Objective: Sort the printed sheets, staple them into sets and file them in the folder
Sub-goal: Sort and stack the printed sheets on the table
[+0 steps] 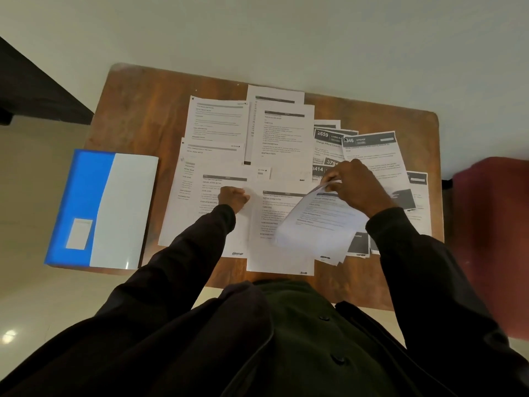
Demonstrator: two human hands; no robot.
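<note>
A dark jacket fills six o'clock. The right hand pinches a lifted bundle of sheets at three o'clock. The left hand lies curled on a sheet, grip unclear, with the folder at nine.

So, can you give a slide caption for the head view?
Right hand holds a few printed sheets above the paper-covered table; the blue folder lies closed beside them.
</note>
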